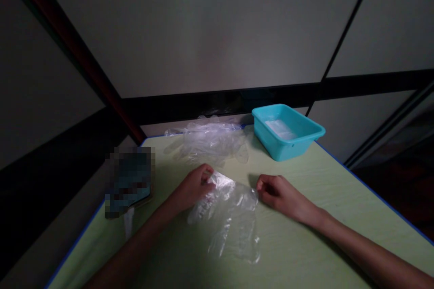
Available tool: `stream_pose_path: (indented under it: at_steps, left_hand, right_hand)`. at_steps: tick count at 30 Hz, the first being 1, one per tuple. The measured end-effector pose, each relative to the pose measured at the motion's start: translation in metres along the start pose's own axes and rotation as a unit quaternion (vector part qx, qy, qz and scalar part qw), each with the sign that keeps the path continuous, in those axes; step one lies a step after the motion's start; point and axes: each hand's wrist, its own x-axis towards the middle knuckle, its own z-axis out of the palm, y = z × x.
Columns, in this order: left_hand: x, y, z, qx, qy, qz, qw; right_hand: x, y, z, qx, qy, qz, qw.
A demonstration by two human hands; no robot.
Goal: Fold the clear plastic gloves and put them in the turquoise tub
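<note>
Tabletop (322, 244) in pale green bore a turquoise tub (293, 148) at its far right, a heap (213, 137) of clear plastic gloves by its far edge, and, nearer, one glove (233, 216) spread between two hands. That glove looked nearly weightless, limp, slippery and easily torn, so its top edge near the corners seemed the place for a gentle pinch. With forearms angled inward, the left hand (188, 187) held the upper left corner in narrowed fingers, while the right hand (288, 196) curled its own beside the upper right, whether gripping or not unclear.
</note>
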Motion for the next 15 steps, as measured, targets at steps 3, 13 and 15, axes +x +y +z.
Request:
stream_pose_path:
  at_steps: [3, 13, 15]
  left_hand:
    - [0.015, 0.004, -0.001, 0.073, 0.007, 0.031, 0.997]
    - [0.03, 0.033, 0.013, 0.288, 0.171, 0.141, 0.932]
    - [0.019, 0.028, 0.011, 0.299, 0.199, 0.157, 0.92]
  right_hand:
    - [-0.002, -0.001, -0.002, -0.062, 0.008, -0.002, 0.998]
    - [-0.007, 0.0, -0.002, -0.106, -0.074, -0.036, 0.991]
    - [-0.01, 0.0, -0.005, -0.096, -0.118, -0.053, 0.987]
